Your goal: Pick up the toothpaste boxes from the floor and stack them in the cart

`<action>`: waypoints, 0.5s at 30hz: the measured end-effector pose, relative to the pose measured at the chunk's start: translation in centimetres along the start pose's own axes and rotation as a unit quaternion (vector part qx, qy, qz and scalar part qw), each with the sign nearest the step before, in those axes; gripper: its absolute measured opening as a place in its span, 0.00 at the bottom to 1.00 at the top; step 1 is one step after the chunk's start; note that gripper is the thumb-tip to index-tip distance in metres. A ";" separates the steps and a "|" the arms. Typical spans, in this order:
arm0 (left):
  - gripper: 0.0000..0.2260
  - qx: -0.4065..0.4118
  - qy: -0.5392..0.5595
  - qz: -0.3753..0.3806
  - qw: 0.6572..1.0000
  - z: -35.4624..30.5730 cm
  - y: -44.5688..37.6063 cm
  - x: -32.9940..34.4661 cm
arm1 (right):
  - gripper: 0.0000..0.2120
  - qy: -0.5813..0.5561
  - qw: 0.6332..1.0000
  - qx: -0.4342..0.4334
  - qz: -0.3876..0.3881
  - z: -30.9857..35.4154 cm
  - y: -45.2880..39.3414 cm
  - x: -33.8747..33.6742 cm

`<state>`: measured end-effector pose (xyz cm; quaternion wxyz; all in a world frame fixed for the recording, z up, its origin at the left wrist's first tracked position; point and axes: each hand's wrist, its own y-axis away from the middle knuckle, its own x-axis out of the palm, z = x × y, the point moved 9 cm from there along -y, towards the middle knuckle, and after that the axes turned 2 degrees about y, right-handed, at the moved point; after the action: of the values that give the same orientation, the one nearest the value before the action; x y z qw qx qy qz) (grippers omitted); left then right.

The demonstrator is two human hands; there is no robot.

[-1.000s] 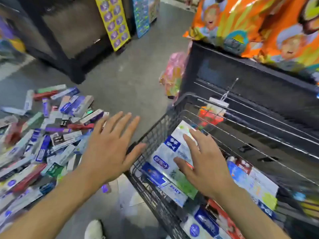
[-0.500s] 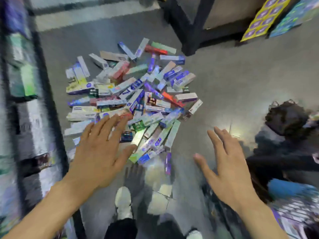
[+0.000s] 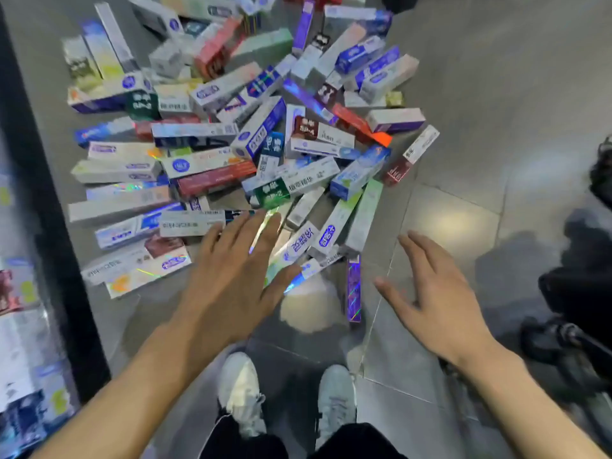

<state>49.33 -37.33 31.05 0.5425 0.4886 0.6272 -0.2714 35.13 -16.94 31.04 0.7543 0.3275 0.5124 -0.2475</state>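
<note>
Both hands, left hand [image 3: 228, 279] and right hand [image 3: 437, 299], are hovering spread and empty over the toothpaste boxes [image 3: 231, 134]; overlapping boxes are risking slippage during any grab.

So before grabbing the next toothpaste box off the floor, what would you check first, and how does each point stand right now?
1. Left hand free: ok, fingers straight, holding nothing.
2. Right hand free: ok, open and spread above the floor tiles.
3. Boxes in reach: ok, the pile of toothpaste boxes lies just ahead of both hands.
4. An easy single box: ok, the purple box lies at the pile's near edge, nothing on top.
5. Footing: ok, both white shoes stand short of the pile.
6. Cart ready: cannot tell, only dark blurred shapes at the right.
</note>
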 end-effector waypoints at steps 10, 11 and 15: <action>0.36 0.045 -0.028 0.057 0.997 2.5 -4.4 25.5 | 0.38 -0.021 0.998 0.053 0.040 -10.0 -4.1 23.3; 0.37 0.045 -0.036 0.062 0.996 2.8 -4.7 26.9 | 0.37 -0.036 0.997 0.061 0.037 -10.5 -4.5 24.6; 0.41 0.043 -0.084 0.077 0.993 3.4 -6.2 30.5 | 0.31 -0.066 0.994 0.081 0.041 -11.8 -5.3 28.8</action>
<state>47.19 -32.93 0.15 0.5909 0.5339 0.5274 -0.2960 34.32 -12.76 -0.27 0.7673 0.3910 0.4259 -0.2777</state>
